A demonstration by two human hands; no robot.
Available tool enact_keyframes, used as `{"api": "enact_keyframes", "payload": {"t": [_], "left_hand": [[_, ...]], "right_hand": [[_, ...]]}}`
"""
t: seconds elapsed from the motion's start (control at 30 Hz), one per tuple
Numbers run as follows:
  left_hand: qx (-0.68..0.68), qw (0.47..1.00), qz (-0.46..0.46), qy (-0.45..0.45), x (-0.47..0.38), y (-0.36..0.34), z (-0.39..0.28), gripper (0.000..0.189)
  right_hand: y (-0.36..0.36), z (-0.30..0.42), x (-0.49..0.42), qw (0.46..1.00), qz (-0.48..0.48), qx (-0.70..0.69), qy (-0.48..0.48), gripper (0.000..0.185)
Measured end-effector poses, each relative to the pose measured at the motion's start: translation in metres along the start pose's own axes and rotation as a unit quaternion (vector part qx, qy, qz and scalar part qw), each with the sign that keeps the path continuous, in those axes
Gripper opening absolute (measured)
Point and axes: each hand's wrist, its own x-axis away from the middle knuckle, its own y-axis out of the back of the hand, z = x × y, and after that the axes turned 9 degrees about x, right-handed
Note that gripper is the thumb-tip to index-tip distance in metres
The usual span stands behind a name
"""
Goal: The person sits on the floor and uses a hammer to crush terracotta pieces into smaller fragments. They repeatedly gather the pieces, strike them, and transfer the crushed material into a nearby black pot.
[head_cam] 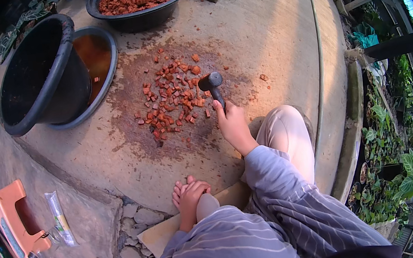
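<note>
My right hand (234,124) grips the dark handle of a hammer (211,81), a mallet-like tool with a thick cylindrical head. Its head is raised over the right side of a scatter of reddish-brown chunks (170,94), which look like cut coconut husk or bark. These small blocky pieces lie on a damp, stained patch of concrete floor (255,23). Close to my body, my left hand (194,195) rests against my bent left leg (206,206), away from the pieces. Its fingers are partly hidden, and I see no tool in it.
A black basin (143,17) heaped with similar chips stands at the back. At left, a black tub (46,84) tilts in a basin (112,67) of brown liquid. An orange plastic device (9,208) and a clear plastic packet (61,220) lie front left. A hose (316,34) runs along the right.
</note>
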Motion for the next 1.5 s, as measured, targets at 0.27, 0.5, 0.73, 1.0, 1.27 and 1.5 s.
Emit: {"api": "enact_keyframes", "payload": {"t": [0.27, 0.5, 0.73, 1.0, 1.27, 1.5], "left_hand": [[0.001, 1.0, -0.023, -0.01, -0.001, 0.0, -0.001, 0.013], [0.008, 1.0, -0.015, 0.003, -0.002, 0.001, -0.005, 0.014], [0.016, 1.0, -0.023, -0.007, 0.0, -0.002, 0.0, 0.013], [0.015, 1.0, -0.009, 0.001, 0.0, 0.0, 0.0, 0.01], [0.021, 0.999, -0.03, -0.029, -0.001, 0.002, -0.002, 0.013], [0.021, 1.0, -0.013, -0.014, -0.004, 0.003, -0.002, 0.011]], "right_hand": [[-0.016, -0.008, -0.005, 0.996, 0.066, 0.051, -0.024, 0.054], [0.0, -0.002, 0.044, 0.999, -0.029, 0.017, -0.04, 0.052], [-0.012, -0.012, 0.025, 0.997, 0.017, 0.024, -0.068, 0.052], [-0.015, -0.003, 0.056, 0.989, 0.034, 0.139, -0.033, 0.045], [0.0, -0.002, 0.038, 0.998, 0.056, 0.0, -0.042, 0.047], [-0.011, -0.006, 0.041, 0.992, 0.063, 0.079, -0.071, 0.046]]}}
